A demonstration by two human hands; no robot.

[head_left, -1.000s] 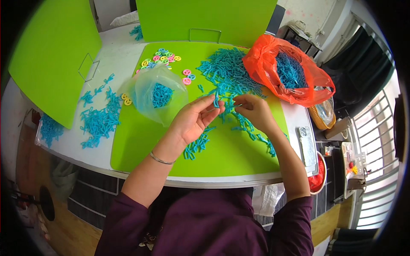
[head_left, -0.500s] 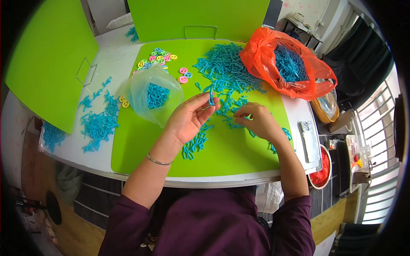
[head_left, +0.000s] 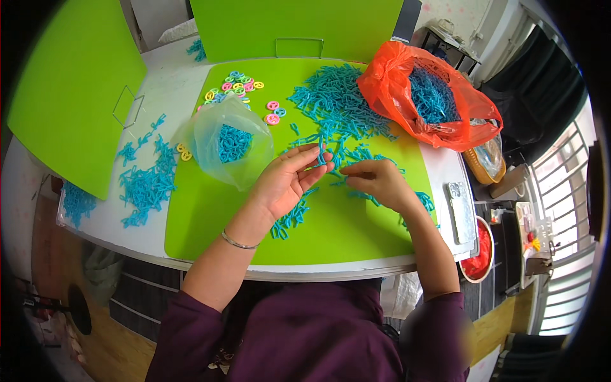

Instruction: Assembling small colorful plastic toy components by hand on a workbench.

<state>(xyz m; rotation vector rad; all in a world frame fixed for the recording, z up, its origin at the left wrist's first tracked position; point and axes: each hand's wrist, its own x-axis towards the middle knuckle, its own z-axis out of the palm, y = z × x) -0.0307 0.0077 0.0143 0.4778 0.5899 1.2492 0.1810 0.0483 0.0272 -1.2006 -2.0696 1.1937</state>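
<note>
My left hand (head_left: 280, 184) pinches a short strand of blue plastic chain links (head_left: 322, 148) upright between thumb and fingertips. Close by on the right, my right hand (head_left: 382, 183) has thumb and forefinger brought together; whatever they hold is too small to make out. Under and around both hands, loose blue links (head_left: 289, 219) lie scattered over the green board (head_left: 210, 235). Beyond them a large heap of the same links (head_left: 337, 99) spreads toward the back. Left of my left hand stands a translucent plastic bag (head_left: 203, 143), its mouth showing more blue links inside.
A red plastic bag (head_left: 394, 76) full of blue pieces stands at the back right. Pastel ring pieces (head_left: 238, 86) lie behind the translucent bag. More blue links (head_left: 146, 188) cover the white table at left. A phone (head_left: 458, 204) lies at the right edge. Green panels (head_left: 70, 95) rise at left and behind.
My left hand has shifted slightly right and down with its strand. My right hand has moved a little nearer to me, its fingertips closer to the left hand.
</note>
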